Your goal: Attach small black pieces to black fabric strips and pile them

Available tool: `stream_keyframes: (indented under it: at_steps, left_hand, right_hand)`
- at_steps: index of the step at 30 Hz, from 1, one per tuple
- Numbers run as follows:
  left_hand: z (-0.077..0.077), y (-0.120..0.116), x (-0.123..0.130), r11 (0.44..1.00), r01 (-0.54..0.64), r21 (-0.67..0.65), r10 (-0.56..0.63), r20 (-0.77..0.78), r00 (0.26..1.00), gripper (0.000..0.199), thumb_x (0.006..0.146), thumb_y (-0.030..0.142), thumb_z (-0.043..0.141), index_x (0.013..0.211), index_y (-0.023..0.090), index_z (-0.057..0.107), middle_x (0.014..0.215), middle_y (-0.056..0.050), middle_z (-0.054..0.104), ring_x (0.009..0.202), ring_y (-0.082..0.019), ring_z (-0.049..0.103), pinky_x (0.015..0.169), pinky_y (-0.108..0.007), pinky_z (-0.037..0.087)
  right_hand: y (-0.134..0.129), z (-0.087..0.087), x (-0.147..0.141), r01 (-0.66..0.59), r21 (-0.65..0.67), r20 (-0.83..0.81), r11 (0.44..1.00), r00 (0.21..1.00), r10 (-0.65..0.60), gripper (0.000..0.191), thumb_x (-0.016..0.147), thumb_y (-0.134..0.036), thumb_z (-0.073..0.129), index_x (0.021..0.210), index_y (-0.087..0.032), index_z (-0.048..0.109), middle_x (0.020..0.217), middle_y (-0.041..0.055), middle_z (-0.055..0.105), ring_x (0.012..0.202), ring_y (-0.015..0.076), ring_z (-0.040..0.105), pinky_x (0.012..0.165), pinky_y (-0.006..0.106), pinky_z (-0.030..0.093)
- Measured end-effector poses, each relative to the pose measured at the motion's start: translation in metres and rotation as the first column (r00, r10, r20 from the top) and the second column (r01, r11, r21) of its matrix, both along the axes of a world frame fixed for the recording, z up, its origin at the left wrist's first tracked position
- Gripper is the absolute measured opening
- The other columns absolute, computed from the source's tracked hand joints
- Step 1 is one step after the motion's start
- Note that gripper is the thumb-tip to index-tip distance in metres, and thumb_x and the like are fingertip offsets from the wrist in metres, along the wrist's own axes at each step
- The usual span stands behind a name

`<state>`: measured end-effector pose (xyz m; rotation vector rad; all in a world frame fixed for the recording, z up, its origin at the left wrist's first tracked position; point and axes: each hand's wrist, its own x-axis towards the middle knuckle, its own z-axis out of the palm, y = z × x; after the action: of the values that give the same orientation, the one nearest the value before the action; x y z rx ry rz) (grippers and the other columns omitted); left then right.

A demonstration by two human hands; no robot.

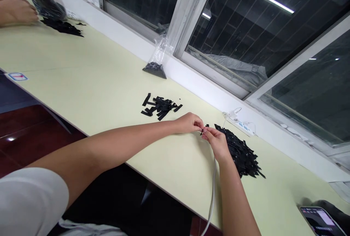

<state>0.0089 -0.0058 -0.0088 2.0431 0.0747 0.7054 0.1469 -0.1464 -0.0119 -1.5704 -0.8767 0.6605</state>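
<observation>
Fingertips of my left hand (189, 122) and my right hand (217, 143) meet over the table, both pinched on a small black strip (201, 132). Only a bit of it shows between them. Just right of my right hand lies a big heap of black strips (242, 152), partly covered by that hand and forearm. A smaller scatter of black strips (164, 106) is spread beyond my left forearm. A white cable (213, 188) runs beneath my right hand and over the front edge.
A clear bag (156, 65) with black pieces stands by the windowsill. A white power strip (240, 125) lies along the wall. At lower right is a phone (318, 219). Another person's hand (19, 10) is at far left, near a bag and black strips (61, 26).
</observation>
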Motion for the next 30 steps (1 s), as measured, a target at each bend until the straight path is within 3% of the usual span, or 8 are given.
stream_keyframes:
  at_steps: [9,16,21,26,30]
  left_hand:
    - [0.0,-0.004,-0.001,0.998,-0.057,-0.008,0.056,-0.035,0.998,0.006,0.078,0.017,0.066,0.081,0.013,0.07,0.076,-0.002,0.069,0.069,-0.012,0.06,0.063,-0.024,0.042]
    - [0.0,-0.004,-0.004,0.988,-0.06,0.145,0.067,-0.043,0.997,0.014,0.078,0.008,0.059,0.086,0.015,0.07,0.084,-0.003,0.071,0.074,-0.013,0.059,0.067,-0.025,0.041]
    - [-0.001,-0.005,-0.003,0.995,-0.081,0.054,0.084,-0.051,0.995,0.013,0.077,0.009,0.06,0.085,0.015,0.068,0.079,-0.002,0.069,0.07,-0.012,0.059,0.064,-0.024,0.041]
    - [0.0,-0.008,0.0,0.993,-0.09,-0.074,0.088,-0.032,0.996,0.011,0.075,0.008,0.061,0.083,0.014,0.066,0.077,-0.002,0.069,0.071,-0.012,0.062,0.066,-0.024,0.046]
    - [0.004,-0.01,-0.001,0.989,-0.108,-0.097,0.104,-0.04,0.994,0.012,0.072,0.005,0.062,0.081,0.014,0.065,0.074,-0.001,0.067,0.069,-0.012,0.06,0.064,-0.024,0.045]
  right_hand:
    - [0.0,0.001,-0.002,-0.016,-0.013,0.007,1.0,1.0,0.017,0.041,0.065,-0.051,0.085,0.092,-0.019,0.08,0.084,0.0049,0.072,0.073,0.0151,0.06,0.075,0.031,0.053]
    - [0.001,0.001,-0.01,-0.019,-0.027,0.043,0.999,0.999,0.02,0.043,0.063,-0.051,0.086,0.092,-0.02,0.081,0.094,0.0067,0.075,0.079,0.0185,0.065,0.077,0.033,0.053]
    - [0.003,0.0,-0.009,0.058,-0.04,0.112,0.998,0.992,-0.053,0.046,0.062,-0.05,0.085,0.094,-0.018,0.081,0.085,0.0072,0.075,0.073,0.0193,0.065,0.076,0.036,0.053]
    - [0.001,0.005,-0.011,0.043,-0.024,0.106,0.999,0.994,-0.041,0.044,0.064,-0.051,0.084,0.093,-0.017,0.08,0.086,0.007,0.075,0.075,0.0193,0.065,0.074,0.035,0.055]
    - [0.002,0.01,-0.016,0.053,-0.03,0.087,0.998,0.995,-0.051,0.047,0.062,-0.051,0.086,0.092,-0.016,0.079,0.088,0.008,0.075,0.08,0.0204,0.066,0.072,0.034,0.056]
